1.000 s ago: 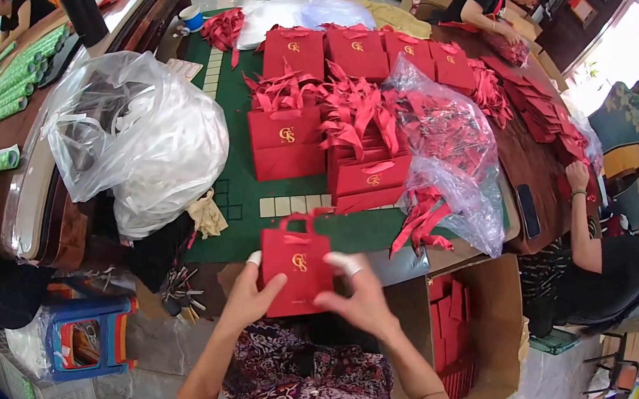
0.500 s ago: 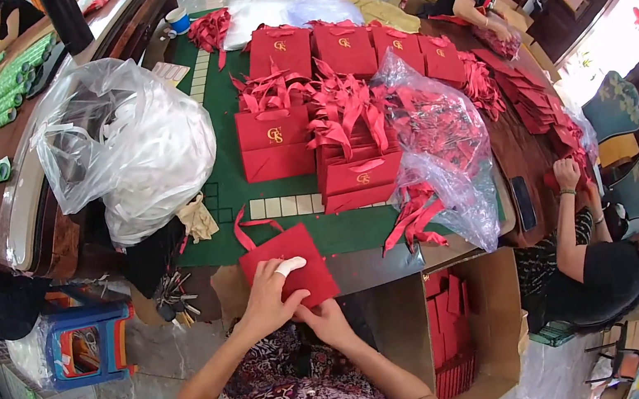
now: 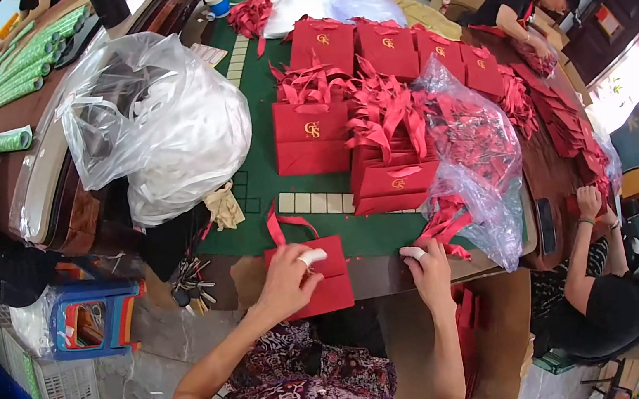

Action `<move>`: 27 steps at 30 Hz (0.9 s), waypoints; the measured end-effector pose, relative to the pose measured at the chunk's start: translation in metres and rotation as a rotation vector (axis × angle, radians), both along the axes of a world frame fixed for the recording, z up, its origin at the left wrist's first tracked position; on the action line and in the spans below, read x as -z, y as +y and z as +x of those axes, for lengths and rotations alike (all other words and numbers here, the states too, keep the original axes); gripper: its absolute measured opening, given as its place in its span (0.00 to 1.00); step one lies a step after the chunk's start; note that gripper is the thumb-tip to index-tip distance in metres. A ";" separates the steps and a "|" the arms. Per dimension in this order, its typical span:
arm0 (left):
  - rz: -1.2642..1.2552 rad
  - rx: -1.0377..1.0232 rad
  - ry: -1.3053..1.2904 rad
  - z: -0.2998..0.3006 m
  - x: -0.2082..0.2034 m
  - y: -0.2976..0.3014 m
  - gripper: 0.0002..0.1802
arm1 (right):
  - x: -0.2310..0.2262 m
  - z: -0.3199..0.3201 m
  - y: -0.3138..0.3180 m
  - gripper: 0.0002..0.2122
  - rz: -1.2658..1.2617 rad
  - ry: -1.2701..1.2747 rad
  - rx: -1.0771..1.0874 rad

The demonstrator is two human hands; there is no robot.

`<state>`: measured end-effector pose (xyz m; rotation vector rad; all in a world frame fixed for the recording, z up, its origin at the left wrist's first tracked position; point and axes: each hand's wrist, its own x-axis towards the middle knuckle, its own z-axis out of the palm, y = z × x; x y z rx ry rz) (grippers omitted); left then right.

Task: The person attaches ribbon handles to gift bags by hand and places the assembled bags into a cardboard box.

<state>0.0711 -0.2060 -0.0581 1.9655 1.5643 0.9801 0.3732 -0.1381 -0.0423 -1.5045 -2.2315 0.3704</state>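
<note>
My left hand [image 3: 290, 279], white tape around one finger, grips a small red paper gift bag [image 3: 332, 291] lying flat at the table's near edge. A red ribbon handle [image 3: 290, 225] loops from the bag's far side. To the right, my right hand [image 3: 429, 270], also taped at a finger, is bent with thumb and forefinger close together at the table edge. It is beside loose red ribbons [image 3: 449, 222]; whatever lies between its fingertips is hidden. Finished-looking red bags with ribbon handles [image 3: 313, 135] stand beyond on the green mat [image 3: 265, 196].
A clear sack of white material [image 3: 187, 128] bulges at the left. Plastic bags of red ribbon [image 3: 472, 133] lie to the right. An open cardboard box [image 3: 502, 321] holds red pieces below the table edge. Blue stools [image 3: 92, 319] stand lower left. Co-workers [image 3: 619, 294] work at the right.
My right hand has left the red bag and moved right to the loose ribbons. The bag now lies squarely on the table edge under my left hand. The view has shifted a little.
</note>
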 end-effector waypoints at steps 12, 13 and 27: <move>-0.044 -0.124 0.236 -0.011 -0.001 0.018 0.27 | 0.006 0.008 0.011 0.10 0.054 0.057 -0.060; -0.024 -0.123 0.230 -0.011 0.000 0.020 0.26 | 0.004 0.007 0.011 0.10 0.073 0.029 -0.047; -0.160 -0.077 0.050 0.010 -0.018 0.026 0.19 | -0.015 -0.116 -0.021 0.07 -0.169 0.411 -0.035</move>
